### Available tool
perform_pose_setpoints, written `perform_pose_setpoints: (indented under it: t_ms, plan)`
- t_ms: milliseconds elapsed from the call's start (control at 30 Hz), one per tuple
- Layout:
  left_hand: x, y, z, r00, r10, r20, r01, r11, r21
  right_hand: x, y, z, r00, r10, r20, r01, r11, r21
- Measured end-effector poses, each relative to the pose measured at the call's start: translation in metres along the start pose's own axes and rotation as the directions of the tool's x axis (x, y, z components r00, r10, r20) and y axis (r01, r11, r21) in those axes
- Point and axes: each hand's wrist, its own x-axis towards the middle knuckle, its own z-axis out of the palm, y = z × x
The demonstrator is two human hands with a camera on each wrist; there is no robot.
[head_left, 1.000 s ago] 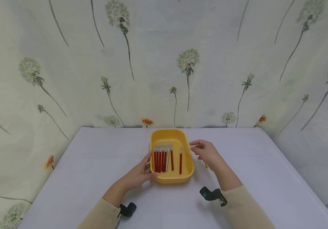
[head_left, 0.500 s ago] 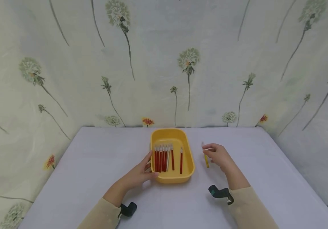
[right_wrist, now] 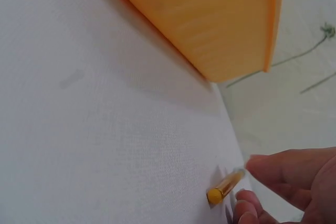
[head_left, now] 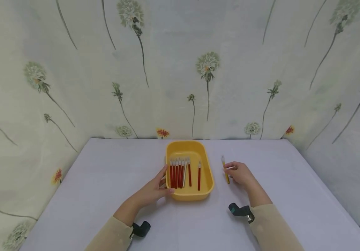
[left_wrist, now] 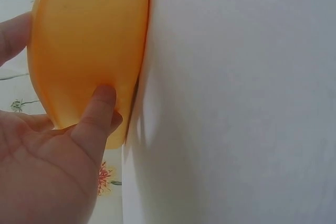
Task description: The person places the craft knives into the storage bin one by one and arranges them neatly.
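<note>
In the head view a yellow plastic tray (head_left: 190,196) stands mid-table. My left hand (head_left: 151,190) holds its near left corner; in the left wrist view the thumb (left_wrist: 105,95) presses the wall. Inside the tray lie several slim red pen-like sticks (head_left: 175,177) with pale tips, grouped at the left, and a white one (head_left: 184,177). A single red stick (head_left: 199,179) lies apart. Right of the tray, my right hand (head_left: 241,172) pinches a yellow pen-like stick (head_left: 227,179), which lies at a slant, pale tip pointing away. Its yellow end (right_wrist: 214,196) faces the right wrist camera.
A white cloth covers the table (head_left: 114,164). Behind it and at both sides hangs a pale curtain (head_left: 167,69) printed with dandelions. A black wrist mount (head_left: 241,211) sits on my right arm, another wrist mount (head_left: 140,229) on my left.
My right hand has moved right, away from the tray's edge, then slightly down onto the yellow pen-like stick. The left hand and the tray have stayed in place.
</note>
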Motion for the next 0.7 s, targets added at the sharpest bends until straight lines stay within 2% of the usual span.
perform_pose_setpoints:
  t_ms: [100,333,700]
  plan:
    - [-0.0007,0.0000,-0.0002,1.000,0.000,-0.002,0.000,1.000,0.004,0.0015,0.0013,0.0004,1.000,0.004,0.006,-0.004,1.000,-0.005]
    - [-0.0014,-0.0003,-0.0011,0.999,0.044,0.009,-0.044,0.999,-0.009,-0.0005,0.0015,0.0010,1.000,-0.007,0.004,0.008,0.999,-0.048]
    - [0.0016,-0.0025,-0.0028,0.999,0.031,0.010,-0.031,1.000,-0.006,0.0000,-0.0040,0.0033,1.000,0.003,0.012,-0.001,0.991,-0.134]
